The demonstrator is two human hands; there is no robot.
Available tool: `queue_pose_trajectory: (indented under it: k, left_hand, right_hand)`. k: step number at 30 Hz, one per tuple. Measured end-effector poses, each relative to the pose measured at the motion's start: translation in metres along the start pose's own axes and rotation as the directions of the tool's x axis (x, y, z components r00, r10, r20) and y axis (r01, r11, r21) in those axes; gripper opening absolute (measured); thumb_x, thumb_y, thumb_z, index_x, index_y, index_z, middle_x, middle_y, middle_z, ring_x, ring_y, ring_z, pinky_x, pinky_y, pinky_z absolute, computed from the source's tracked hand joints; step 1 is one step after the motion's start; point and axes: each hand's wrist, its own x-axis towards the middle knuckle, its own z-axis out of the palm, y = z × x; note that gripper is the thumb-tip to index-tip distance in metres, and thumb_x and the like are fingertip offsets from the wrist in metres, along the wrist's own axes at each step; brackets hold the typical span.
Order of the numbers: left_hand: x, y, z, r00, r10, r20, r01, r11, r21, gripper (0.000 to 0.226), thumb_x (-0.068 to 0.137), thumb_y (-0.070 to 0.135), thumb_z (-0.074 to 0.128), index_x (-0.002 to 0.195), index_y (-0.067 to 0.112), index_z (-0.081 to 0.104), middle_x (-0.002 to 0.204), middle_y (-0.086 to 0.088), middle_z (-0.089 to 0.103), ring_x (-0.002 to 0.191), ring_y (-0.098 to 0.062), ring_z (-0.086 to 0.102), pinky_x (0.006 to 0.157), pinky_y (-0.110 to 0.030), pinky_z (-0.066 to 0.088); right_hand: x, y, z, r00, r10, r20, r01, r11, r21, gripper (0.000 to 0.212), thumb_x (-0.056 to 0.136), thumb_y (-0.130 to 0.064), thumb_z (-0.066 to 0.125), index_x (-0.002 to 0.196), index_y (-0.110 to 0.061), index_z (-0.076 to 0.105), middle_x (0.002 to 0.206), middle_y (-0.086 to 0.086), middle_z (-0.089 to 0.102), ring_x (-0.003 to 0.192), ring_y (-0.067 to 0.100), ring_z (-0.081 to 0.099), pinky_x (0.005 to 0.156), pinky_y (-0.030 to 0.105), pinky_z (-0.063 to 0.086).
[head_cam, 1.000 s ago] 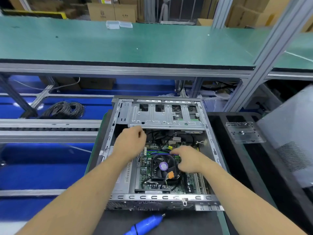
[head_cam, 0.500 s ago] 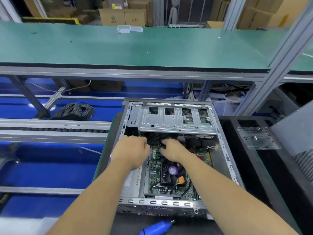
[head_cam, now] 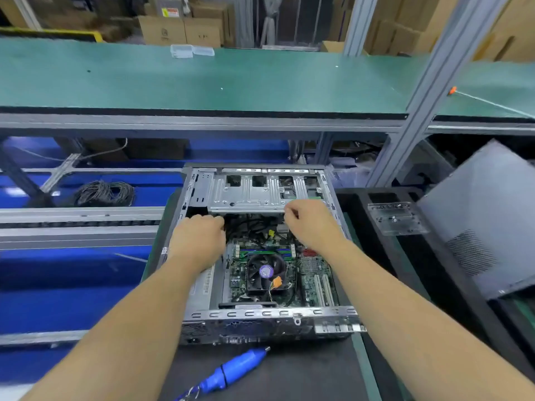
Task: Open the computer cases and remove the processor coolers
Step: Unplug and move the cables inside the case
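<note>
Bright, even overhead light; no hard shadows, only soft dark pockets inside the computer case point(head_cam: 260, 316) beneath the hands. Mild sheen on the drive cage point(head_cam: 252, 195) just beyond the fingers. Strong wide-angle bend: green shelf point(head_cam: 202, 82) edge and frame post point(head_cam: 428, 91) bowed far above the hands. Motion blur on the grey panel point(head_cam: 486, 215) right of the right hand point(head_cam: 312, 224); forearms soft at the bottom corners. Cartons at the far back out of focus.

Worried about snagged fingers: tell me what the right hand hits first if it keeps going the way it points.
The right hand points away and slightly left; it would probably meet the drive cage edge right at its fingertips. Depth is unclear, so it may already touch.
</note>
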Motion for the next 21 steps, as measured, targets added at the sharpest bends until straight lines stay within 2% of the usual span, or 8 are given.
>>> queue_pose_trajectory:
  k: [2, 4, 6, 8, 11, 13, 16, 21]
  left_hand:
    - [0.003, 0.031, -0.011, 0.996, 0.076, -0.041, -0.076, 0.997, 0.019, 0.006, 0.088, 0.015, 0.047, 0.084, 0.015, 0.052, 0.088, -0.003, 0.063, 0.083, -0.028, 0.056, 0.066, -0.036, 0.042]
    - [0.004, 0.081, -0.021, 0.991, 0.119, -0.060, -0.127, 0.980, -0.153, 0.007, 0.087, 0.015, 0.048, 0.088, 0.015, 0.055, 0.090, -0.004, 0.063, 0.087, -0.031, 0.058, 0.068, -0.037, 0.046]
    - [0.002, 0.141, -0.025, 0.990, 0.133, -0.048, -0.142, 0.928, -0.344, 0.009, 0.089, 0.021, 0.046, 0.090, 0.018, 0.055, 0.089, 0.000, 0.060, 0.086, -0.029, 0.057, 0.066, -0.036, 0.043]
    - [-0.005, 0.197, -0.019, 0.975, 0.220, -0.044, -0.218, 0.880, -0.421, 0.015, 0.091, 0.027, 0.044, 0.097, 0.020, 0.056, 0.095, 0.001, 0.059, 0.088, -0.027, 0.057, 0.067, -0.036, 0.044]
    - [-0.016, 0.248, -0.003, 0.941, 0.335, -0.036, -0.321, 0.858, -0.400, 0.026, 0.094, 0.030, 0.046, 0.113, 0.019, 0.058, 0.108, -0.003, 0.058, 0.100, -0.027, 0.053, 0.079, -0.041, 0.048]
    - [-0.017, 0.264, 0.009, 0.916, 0.399, -0.049, -0.396, 0.874, -0.281, 0.026, 0.094, 0.032, 0.046, 0.111, 0.018, 0.061, 0.107, -0.004, 0.059, 0.102, -0.028, 0.052, 0.085, -0.042, 0.045]
    - [-0.015, 0.273, 0.027, 0.878, 0.479, -0.002, -0.476, 0.871, -0.125, 0.025, 0.092, 0.032, 0.043, 0.101, 0.022, 0.065, 0.101, 0.000, 0.062, 0.100, -0.024, 0.052, 0.094, -0.041, 0.037]
    - [-0.011, 0.276, 0.038, 0.880, 0.474, 0.015, -0.467, 0.872, -0.148, 0.023, 0.089, 0.029, 0.044, 0.090, 0.024, 0.067, 0.092, 0.004, 0.064, 0.093, -0.022, 0.053, 0.097, -0.038, 0.033]
  right_hand:
    - [-0.011, 0.032, -0.020, 0.979, 0.123, -0.160, -0.110, 0.990, 0.087, 0.033, 0.098, -0.023, 0.044, 0.072, -0.006, 0.055, 0.068, 0.007, 0.059, 0.064, 0.022, 0.050, 0.062, 0.033, 0.043]
    - [-0.022, 0.073, -0.032, 0.908, 0.317, -0.274, -0.247, 0.933, 0.261, 0.033, 0.097, -0.024, 0.045, 0.077, -0.003, 0.060, 0.072, 0.011, 0.061, 0.062, 0.024, 0.049, 0.059, 0.029, 0.040]
    - [-0.038, 0.115, -0.035, 0.802, 0.542, -0.252, -0.378, 0.786, 0.489, 0.030, 0.097, -0.024, 0.049, 0.088, -0.003, 0.068, 0.080, 0.015, 0.067, 0.065, 0.023, 0.053, 0.062, 0.031, 0.045]
    - [-0.062, 0.154, -0.027, 0.729, 0.670, -0.139, -0.491, 0.654, 0.576, 0.025, 0.095, -0.018, 0.050, 0.096, -0.008, 0.073, 0.086, 0.013, 0.072, 0.073, 0.023, 0.060, 0.071, 0.037, 0.052]
    - [-0.101, 0.199, -0.002, 0.713, 0.698, -0.061, -0.648, 0.690, 0.323, 0.027, 0.092, -0.010, 0.055, 0.113, -0.009, 0.072, 0.115, 0.011, 0.072, 0.104, 0.029, 0.065, 0.088, 0.032, 0.050]
    - [-0.119, 0.215, 0.020, 0.714, 0.698, 0.041, -0.696, 0.703, 0.146, 0.032, 0.091, -0.010, 0.057, 0.120, -0.007, 0.069, 0.123, 0.013, 0.068, 0.115, 0.031, 0.062, 0.090, 0.031, 0.048]
    - [-0.130, 0.224, 0.053, 0.687, 0.694, 0.218, -0.716, 0.697, 0.041, 0.034, 0.094, -0.014, 0.054, 0.126, -0.003, 0.061, 0.127, 0.015, 0.064, 0.117, 0.032, 0.060, 0.090, 0.035, 0.048]
    - [-0.124, 0.238, 0.078, 0.646, 0.675, 0.358, -0.727, 0.686, 0.020, 0.043, 0.101, -0.031, 0.050, 0.132, -0.003, 0.051, 0.133, 0.017, 0.058, 0.123, 0.036, 0.055, 0.096, 0.035, 0.045]
